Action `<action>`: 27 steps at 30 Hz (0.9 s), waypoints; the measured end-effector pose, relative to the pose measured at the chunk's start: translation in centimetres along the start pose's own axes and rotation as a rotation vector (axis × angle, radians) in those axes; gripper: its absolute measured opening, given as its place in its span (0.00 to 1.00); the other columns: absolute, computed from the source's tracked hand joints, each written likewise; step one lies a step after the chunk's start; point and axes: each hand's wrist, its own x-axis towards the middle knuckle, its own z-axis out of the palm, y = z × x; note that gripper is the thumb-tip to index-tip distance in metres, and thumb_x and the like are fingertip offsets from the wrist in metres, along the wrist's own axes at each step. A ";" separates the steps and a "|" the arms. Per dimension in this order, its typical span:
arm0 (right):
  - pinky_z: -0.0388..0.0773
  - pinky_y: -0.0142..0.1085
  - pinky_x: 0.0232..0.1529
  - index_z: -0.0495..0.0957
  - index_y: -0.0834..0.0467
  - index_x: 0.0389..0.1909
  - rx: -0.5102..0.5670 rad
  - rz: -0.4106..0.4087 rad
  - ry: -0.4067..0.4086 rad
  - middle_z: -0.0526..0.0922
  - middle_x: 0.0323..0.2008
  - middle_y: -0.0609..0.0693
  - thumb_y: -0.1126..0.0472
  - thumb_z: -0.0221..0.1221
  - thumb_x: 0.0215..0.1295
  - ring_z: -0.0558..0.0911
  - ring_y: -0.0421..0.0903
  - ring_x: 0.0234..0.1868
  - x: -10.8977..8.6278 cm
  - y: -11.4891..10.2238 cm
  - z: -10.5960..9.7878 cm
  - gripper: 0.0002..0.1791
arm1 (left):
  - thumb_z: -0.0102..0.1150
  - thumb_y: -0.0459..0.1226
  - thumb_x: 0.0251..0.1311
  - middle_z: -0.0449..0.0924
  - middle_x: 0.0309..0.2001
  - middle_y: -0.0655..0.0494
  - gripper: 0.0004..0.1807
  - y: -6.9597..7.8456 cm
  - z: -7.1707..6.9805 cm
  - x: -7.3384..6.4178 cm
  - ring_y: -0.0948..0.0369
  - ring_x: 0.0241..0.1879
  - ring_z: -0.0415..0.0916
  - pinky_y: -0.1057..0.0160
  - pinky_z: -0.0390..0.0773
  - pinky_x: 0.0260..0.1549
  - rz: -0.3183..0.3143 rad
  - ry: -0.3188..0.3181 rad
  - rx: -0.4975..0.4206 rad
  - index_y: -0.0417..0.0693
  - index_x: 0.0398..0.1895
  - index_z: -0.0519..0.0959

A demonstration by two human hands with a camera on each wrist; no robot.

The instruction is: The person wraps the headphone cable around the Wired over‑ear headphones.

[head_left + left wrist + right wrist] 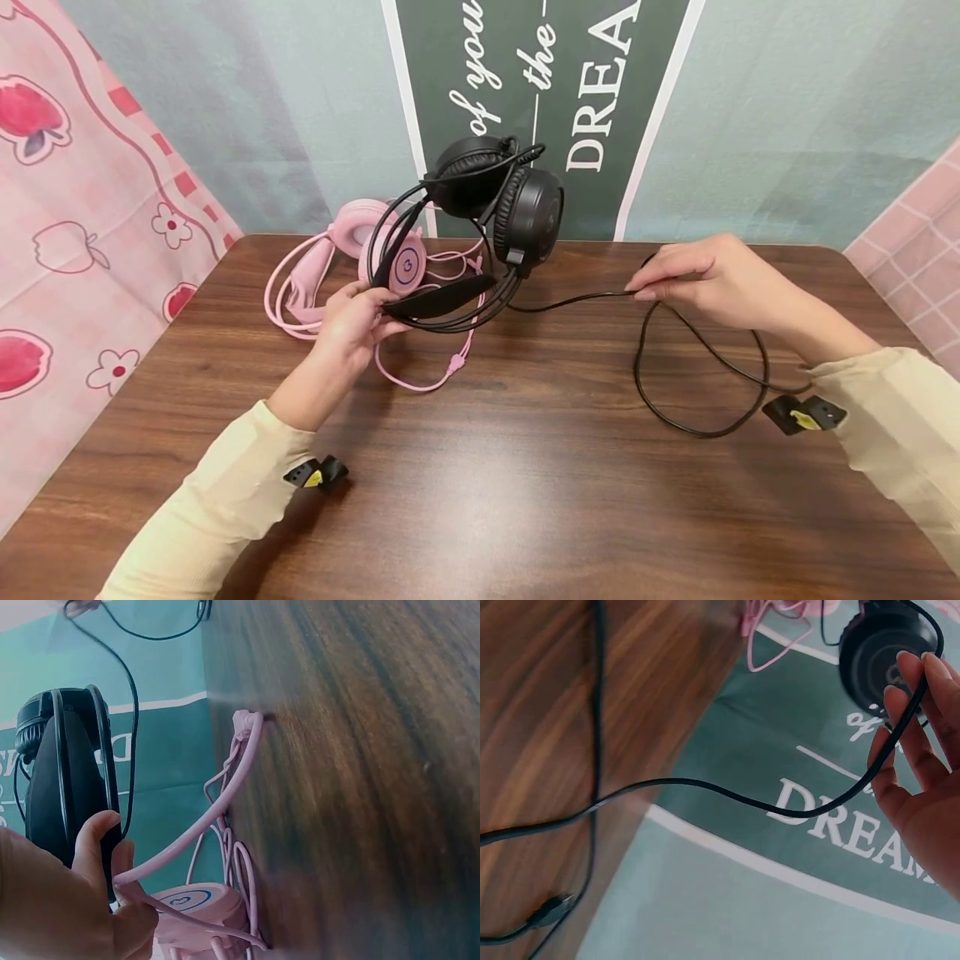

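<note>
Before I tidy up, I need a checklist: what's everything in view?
Table: 1, brown, foreground
Black headset: 1, black, held above the table
Black cable: 1, black, looped at right
Pink headset: 1, pink, on the table, left
Backdrop: 1, blue-grey and green, lettered, behind
Patterned cloth: 1, pink, far left
Tile pattern: 1, pink, far right
Wrist cameras: 2, black, lower left, lower right
Sleeves: 2, cream, bottom corners
Left hand: 1, bare, gripping black headset
Right hand: 1, bare, holding black cable
</note>
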 end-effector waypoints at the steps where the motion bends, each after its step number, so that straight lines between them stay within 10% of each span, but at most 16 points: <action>1: 0.72 0.19 0.31 0.84 0.55 0.32 -0.007 0.005 -0.001 0.82 0.28 0.40 0.79 0.63 0.43 0.77 0.32 0.28 0.3 -0.2 -0.1 0.18 | 0.42 0.21 0.55 0.72 0.27 0.51 0.16 0.1 0.1 0.0 0.62 0.23 0.77 0.64 0.82 0.26 0.001 -0.003 0.008 0.36 0.48 0.62; 27: 0.69 0.17 0.25 0.85 0.52 0.30 -0.230 0.218 -0.005 0.84 0.29 0.44 0.70 0.65 0.49 0.75 0.28 0.26 4.6 -5.0 -3.1 0.10 | 0.43 0.22 0.54 0.65 0.34 0.47 0.12 -0.3 2.3 -0.3 0.63 0.20 0.74 0.66 0.82 0.22 -0.004 -0.021 0.127 0.41 0.41 0.61</action>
